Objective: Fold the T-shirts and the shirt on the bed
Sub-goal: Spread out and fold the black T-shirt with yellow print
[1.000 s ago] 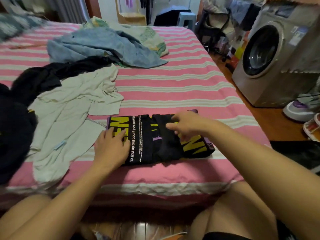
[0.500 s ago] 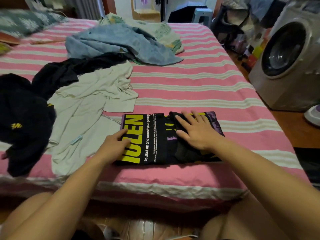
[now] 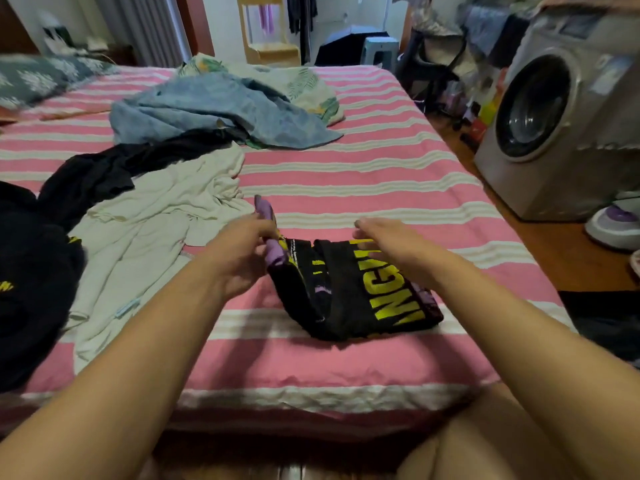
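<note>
A black T-shirt with yellow letters [image 3: 360,292] lies as a narrow folded strip near the front edge of the pink striped bed [image 3: 346,174]. My left hand [image 3: 239,254] grips its left end and holds it lifted off the bed, the purple inside showing. My right hand [image 3: 388,244] rests flat, fingers spread, on the strip's right part. A cream T-shirt [image 3: 145,230] lies crumpled to the left. Beyond it are a black garment [image 3: 114,168] and a blue shirt [image 3: 214,109].
A dark garment with yellow print [image 3: 31,278] lies at the bed's left edge. A leaf-patterned cloth [image 3: 298,84] sits behind the blue shirt. A washing machine [image 3: 554,112] and a purple iron [image 3: 613,223] stand on the floor to the right.
My left hand has taken hold of the black T-shirt's left end and raised it toward the right. My right hand has shifted right along the strip. The view moved closer.
</note>
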The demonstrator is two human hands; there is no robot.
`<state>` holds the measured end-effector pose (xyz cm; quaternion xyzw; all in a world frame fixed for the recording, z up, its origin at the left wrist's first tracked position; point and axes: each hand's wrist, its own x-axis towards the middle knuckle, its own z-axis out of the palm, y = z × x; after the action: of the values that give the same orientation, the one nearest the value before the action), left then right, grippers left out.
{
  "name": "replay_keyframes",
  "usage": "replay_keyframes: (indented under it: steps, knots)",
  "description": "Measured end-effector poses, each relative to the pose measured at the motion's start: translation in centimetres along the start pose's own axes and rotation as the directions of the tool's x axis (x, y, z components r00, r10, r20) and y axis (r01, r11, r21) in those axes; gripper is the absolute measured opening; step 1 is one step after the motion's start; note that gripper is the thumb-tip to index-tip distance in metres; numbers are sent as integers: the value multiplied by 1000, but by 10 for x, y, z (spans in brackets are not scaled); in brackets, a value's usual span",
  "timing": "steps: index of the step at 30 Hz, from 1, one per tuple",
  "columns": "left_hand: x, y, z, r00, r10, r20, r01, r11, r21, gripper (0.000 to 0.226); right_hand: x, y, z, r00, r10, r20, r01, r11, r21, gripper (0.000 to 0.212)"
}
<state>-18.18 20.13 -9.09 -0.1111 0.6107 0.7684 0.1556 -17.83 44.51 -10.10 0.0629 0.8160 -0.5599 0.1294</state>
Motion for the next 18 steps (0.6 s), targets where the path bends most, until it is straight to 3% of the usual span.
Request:
replay_keyframes:
  steps: [2,4,6,8,10,13,15,18]
  knots:
    - [-9,11,67,989,55,134,-66,995,80,28,-18,-16,-28,981,71,179,-136,916,379,42]
    - [-14,3,119,961,52,273,-104,978,180,23,-27,-16,-45,966,92,240,-204,845,494,46]
    - [-6,-24,135,964,85,253,-172,922,346,32,-27,2,-52,968,201,151,-244,899,365,41]
    - [7,-56,115,968,245,52,-230,789,570,42,-21,32,-50,947,320,1,-318,942,103,36]
    - [16,-89,80,939,342,-34,-223,682,696,46,-10,56,-47,943,297,-154,-309,949,-63,31]
    - [20,-129,47,959,276,62,-223,604,765,60,-8,65,-41,927,159,-340,-257,929,-266,18]
    - [10,-142,45,959,252,129,-248,533,809,65,-9,70,-39,902,116,-415,-211,958,-192,13]
    - [2,-146,54,924,259,283,-356,303,884,73,-22,77,-36,888,71,-453,-226,928,-297,11]
